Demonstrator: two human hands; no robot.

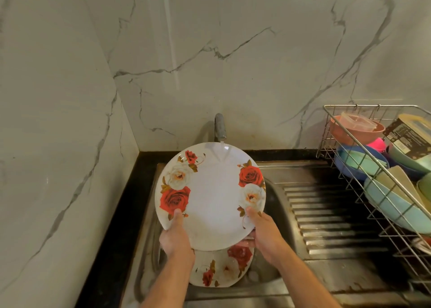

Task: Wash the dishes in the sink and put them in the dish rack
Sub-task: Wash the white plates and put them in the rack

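A large white plate with red and cream roses (211,198) is tilted up over the steel sink (277,205), under the tap (220,128). Water runs from the tap onto the plate's top edge. My left hand (176,235) grips the plate's lower left rim, thumb on the front. My right hand (263,233) grips the lower right rim in the same way. A second rose plate (221,269) lies below in the sink, partly hidden by the held plate. The wire dish rack (373,191) stands at the right.
The rack holds blue, teal and pink bowls (363,163), a clear lidded container and a dark box. A ribbed steel drainboard (326,216) lies between the sink and the rack. Marble walls close in the left side and the back.
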